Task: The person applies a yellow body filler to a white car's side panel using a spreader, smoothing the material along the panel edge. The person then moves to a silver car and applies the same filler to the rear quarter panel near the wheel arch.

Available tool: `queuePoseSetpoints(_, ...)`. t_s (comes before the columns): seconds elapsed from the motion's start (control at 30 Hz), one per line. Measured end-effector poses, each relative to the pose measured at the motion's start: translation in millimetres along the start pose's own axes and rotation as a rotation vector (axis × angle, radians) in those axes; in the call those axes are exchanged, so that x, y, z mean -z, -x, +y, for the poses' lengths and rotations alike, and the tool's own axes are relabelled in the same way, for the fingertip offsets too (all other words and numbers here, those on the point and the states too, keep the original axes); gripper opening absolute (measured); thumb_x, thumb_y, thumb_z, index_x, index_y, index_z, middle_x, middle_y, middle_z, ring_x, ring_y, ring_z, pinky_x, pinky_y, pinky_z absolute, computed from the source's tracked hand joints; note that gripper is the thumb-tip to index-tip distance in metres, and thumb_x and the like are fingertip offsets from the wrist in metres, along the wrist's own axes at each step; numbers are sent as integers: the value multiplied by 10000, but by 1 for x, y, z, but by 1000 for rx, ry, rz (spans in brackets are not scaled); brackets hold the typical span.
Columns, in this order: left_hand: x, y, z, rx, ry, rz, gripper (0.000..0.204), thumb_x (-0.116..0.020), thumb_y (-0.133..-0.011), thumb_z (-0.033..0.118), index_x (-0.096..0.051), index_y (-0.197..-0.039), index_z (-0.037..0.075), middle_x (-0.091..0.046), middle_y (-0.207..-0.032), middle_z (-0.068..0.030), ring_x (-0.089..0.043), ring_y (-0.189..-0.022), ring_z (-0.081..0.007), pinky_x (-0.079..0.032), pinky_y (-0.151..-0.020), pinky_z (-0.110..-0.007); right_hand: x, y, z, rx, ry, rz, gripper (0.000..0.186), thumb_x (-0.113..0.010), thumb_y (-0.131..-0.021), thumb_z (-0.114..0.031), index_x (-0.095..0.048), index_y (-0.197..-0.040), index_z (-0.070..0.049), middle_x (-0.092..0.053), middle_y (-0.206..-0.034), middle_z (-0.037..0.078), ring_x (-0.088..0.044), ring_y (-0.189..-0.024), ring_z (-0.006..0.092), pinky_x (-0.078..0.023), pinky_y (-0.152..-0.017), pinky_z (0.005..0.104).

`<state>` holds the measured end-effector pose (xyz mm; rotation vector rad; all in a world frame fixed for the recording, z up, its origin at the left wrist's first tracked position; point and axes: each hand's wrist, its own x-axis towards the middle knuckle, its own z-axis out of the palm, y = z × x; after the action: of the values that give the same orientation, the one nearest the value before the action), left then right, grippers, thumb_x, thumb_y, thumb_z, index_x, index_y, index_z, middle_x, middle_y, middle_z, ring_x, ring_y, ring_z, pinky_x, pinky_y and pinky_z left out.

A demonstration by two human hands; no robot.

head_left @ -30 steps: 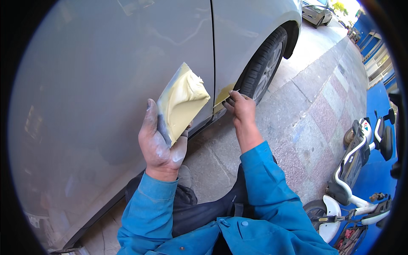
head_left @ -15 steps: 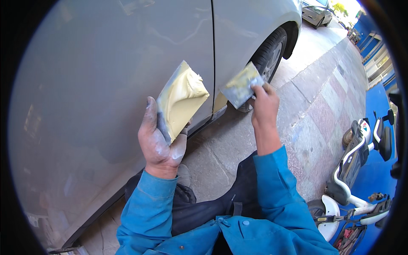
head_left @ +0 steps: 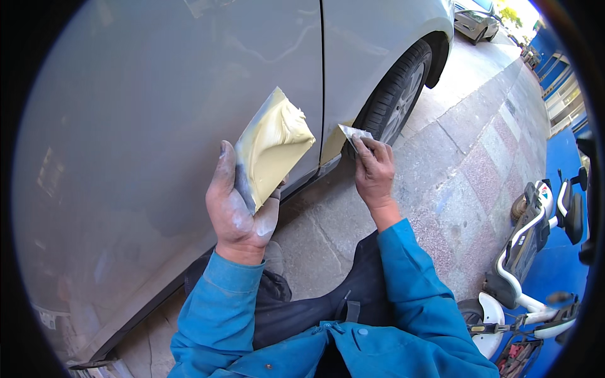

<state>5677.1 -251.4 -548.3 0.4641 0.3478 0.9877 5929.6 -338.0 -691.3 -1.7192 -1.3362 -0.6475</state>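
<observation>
My left hand (head_left: 238,217), dusted with pale powder, holds up a flat plate heaped with cream-coloured body filler (head_left: 277,151). The thumb lies along the plate's left edge, and the other fingers are mostly hidden beneath it. My right hand (head_left: 376,173) pinches a thin, smeared putty spreader (head_left: 353,131), tilted so that only a narrow part shows. Just left of the spreader is a yellowish filler patch (head_left: 333,143) at the bottom of the car's fender (head_left: 372,34), ahead of the door seam. Whether the spreader touches the fender, I cannot tell.
The grey car door (head_left: 170,101) fills the left side, and the front wheel (head_left: 400,91) stands beyond my right hand. A white and black scooter (head_left: 523,246) is at the right by a blue wall. Another car (head_left: 472,22) stands far off on the paved ground (head_left: 466,157).
My right hand has moved left and slightly down toward the fender's lower edge. The spreader has turned from showing its broad face to nearly edge-on. My left hand has barely moved.
</observation>
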Motion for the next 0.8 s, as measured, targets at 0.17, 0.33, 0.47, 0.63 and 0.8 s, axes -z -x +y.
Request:
queuePoseSetpoints(0.17,2,0,0,-3,-15,6,435,-558,-1126,425,-635,-1300,33,-750,-1202,-123,-748,-1050,-270,-592,-810,-409,-20,13,2,53,56,-5,596,-763,-835,14,-739,-1388,-208,-698,-1190,76,-665,-1049,309,-579,-919,411)
queuePoseSetpoints(0.33,6,1,1,-6,-36,-8,441,-569,-1120,432,-642,-1294,34,-750,-1198,-127,-750,-1045,-269,-592,-811,-407,-28,26,2,122,107,-113,665,-740,-815,1,-703,-1435,-236,-683,-1247,86,-663,-1046,298,-577,-901,397)
queuePoseSetpoints(0.47,3,1,1,-1,-7,15,445,-576,-1117,434,-641,-1298,33,-751,-1190,-129,-750,-1035,-272,-590,-811,-407,-31,35,6,149,122,-174,655,-730,-805,-3,-713,-1419,-230,-677,-1266,94,-659,-1058,296,-574,-896,403)
queuePoseSetpoints(0.63,2,0,-1,2,-4,9,454,-580,-1115,438,-639,-1307,31,-752,-1191,-131,-748,-1030,-272,-589,-816,-407,-36,52,15,186,115,-220,655,-732,-804,-20,-709,-1423,-233,-663,-1300,105,-652,-1088,303,-570,-920,430)
queuePoseSetpoints(0.8,4,-2,-1,10,-2,-4,460,-568,-1120,435,-637,-1320,27,-750,-1205,-136,-748,-1048,-276,-591,-824,-410,-41,62,19,224,114,-240,631,-730,-794,-20,-729,-1389,-227,-664,-1284,96,-647,-1051,292,-578,-902,414)
